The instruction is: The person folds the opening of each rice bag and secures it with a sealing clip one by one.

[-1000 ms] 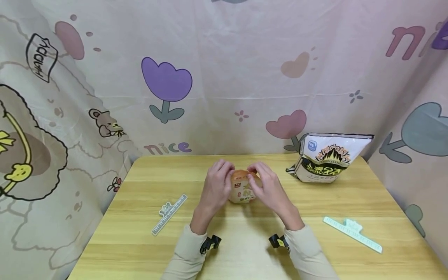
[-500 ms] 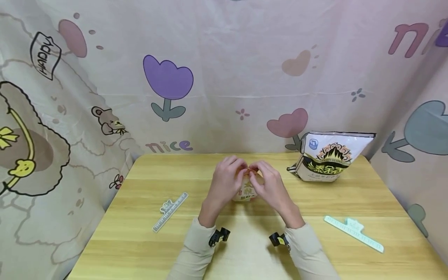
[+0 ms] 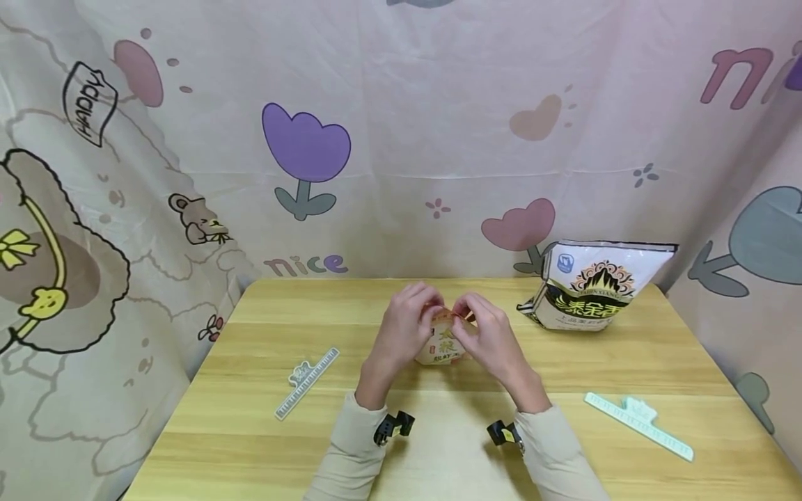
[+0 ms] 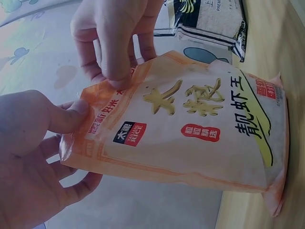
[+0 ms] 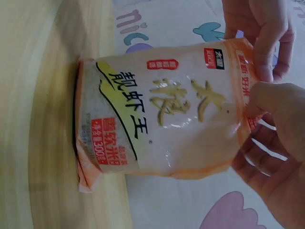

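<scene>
A small orange-and-white rice bag stands upright on the wooden table, its printed front toward me. My left hand pinches the orange top edge on the left side, thumb on the front and fingers behind. On the right side of the same edge, my right hand pinches with thumb and fingers. In the right wrist view, the two thumbs lie close together on the top of the bag. From the head view the hands cover both upper corners.
A larger white, black and gold rice bag stands at the back right. A grey ruler-shaped clip lies on the table at left, a mint-green one at right. A patterned curtain hangs behind.
My left hand has shifted right, toward the right hand, along the top of the bag. The top edge, wider in view a second ago, now shows less between the hands.
</scene>
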Tool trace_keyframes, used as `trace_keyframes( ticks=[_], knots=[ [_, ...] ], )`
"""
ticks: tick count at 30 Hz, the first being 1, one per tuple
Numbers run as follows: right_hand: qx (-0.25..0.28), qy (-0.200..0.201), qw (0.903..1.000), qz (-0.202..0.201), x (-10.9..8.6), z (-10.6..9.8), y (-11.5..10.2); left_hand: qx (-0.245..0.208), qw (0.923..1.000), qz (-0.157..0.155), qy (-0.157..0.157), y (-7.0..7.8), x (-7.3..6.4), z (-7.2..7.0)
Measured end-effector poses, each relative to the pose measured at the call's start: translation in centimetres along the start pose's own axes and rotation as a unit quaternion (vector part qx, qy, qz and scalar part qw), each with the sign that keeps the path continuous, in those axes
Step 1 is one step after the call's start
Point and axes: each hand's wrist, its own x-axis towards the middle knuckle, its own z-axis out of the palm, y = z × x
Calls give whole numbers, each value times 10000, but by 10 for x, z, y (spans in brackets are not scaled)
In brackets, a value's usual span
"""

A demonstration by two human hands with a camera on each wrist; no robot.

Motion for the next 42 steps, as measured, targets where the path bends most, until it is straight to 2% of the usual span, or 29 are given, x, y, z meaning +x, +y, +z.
trace_keyframes(
  ticks=[7, 15, 23, 25, 28, 33, 37, 42],
  knots=[
    [-255, -605, 9971, 387, -5, -5, 11, -148, 9996, -190, -136, -1, -1, 1],
    [-291, -1136, 9908, 678, -6, -5, 19, -355, 9984, -435, 40, -5, -3, 2],
    [-124, -1641, 9787, 1227, -9, -24, 29, -646, 9968, -463, -36, -6, -1, 1],
    [-84, -1555, 9786, 1342, -8, -29, 29, -696, 9962, -519, -96, -5, -1, 0],
    [163, -1118, 9847, 1326, -6, -31, 23, -767, 9952, -574, -184, -4, -1, -1],
    [663, -479, 9929, 859, 1, -20, 8, -828, 9948, -552, -217, -4, -1, -3],
    [790, -300, 9945, 620, 4, -9, 1, -850, 9948, -510, -219, -4, -1, -2],
    [711, -298, 9958, 492, 2, 0, 2, -670, 9962, -513, -206, -2, -2, -1]
  ],
)
